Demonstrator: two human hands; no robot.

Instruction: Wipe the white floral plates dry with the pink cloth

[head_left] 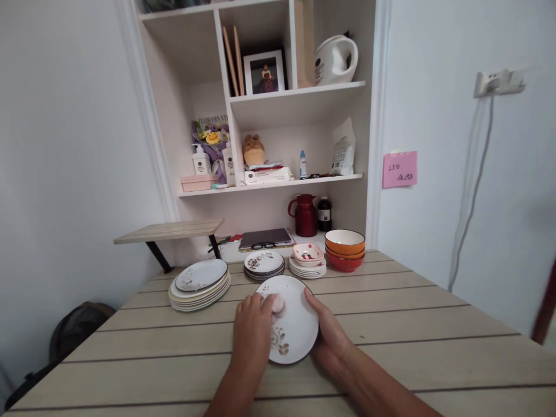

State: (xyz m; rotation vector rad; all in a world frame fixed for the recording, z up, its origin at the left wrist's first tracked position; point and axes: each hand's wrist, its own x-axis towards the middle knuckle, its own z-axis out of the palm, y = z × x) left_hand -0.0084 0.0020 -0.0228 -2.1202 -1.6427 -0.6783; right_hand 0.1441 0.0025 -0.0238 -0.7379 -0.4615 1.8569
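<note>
A white plate [297,324] with a dark rim and brown floral print is tilted up above the table's near middle. My right hand [332,339] grips its right edge, thumb on the face and fingers behind. On the plate's left part, my left hand [256,324] presses a small whitish-pink wad [278,303], blurred, under its closed fingers. Behind the plate sits a stack of small dark-rimmed plates [264,262]. Further left is a stack of larger plates [200,284], the top one floral.
Small white plates [307,271] carry a pink-patterned bowl [308,253]. Orange and red bowls [345,250] are stacked at the back right. A low wooden stand [169,231] is at the back left. Behind are a red jug [305,216], a dark bottle [324,214] and shelves.
</note>
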